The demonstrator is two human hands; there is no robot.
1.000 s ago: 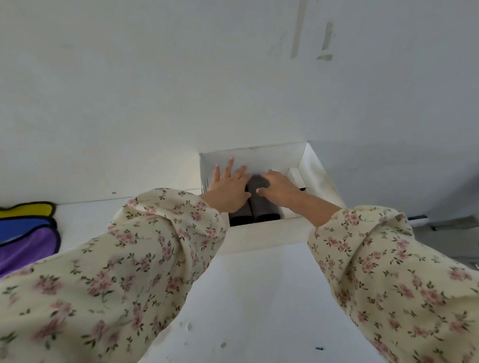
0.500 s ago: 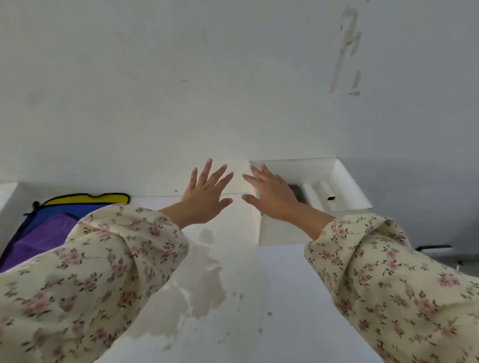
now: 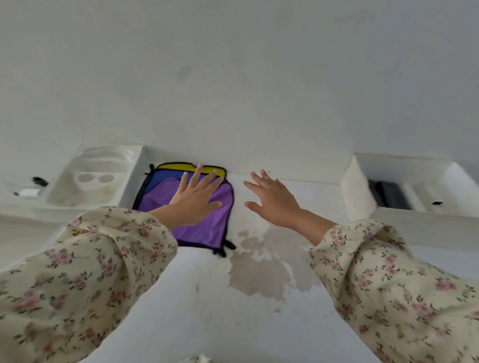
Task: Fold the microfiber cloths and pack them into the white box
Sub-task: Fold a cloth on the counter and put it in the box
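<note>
Left hand (image 3: 195, 200) spread flat over purple cloth (image 3: 203, 229); right hand (image 3: 273, 203) spread, empty, above table (image 3: 200, 303); white box (image 3: 412, 216) right.

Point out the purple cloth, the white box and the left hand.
purple cloth (image 3: 203, 229), head view, bare lower part.
white box (image 3: 356, 192), head view, near left wall.
left hand (image 3: 195, 201), head view, back of hand.

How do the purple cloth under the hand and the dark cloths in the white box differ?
The purple cloth lies spread flat on the table, under the left hand; the dark cloths sit folded inside the white box, untouched. The purple one is bright, the boxed ones near black.
</note>
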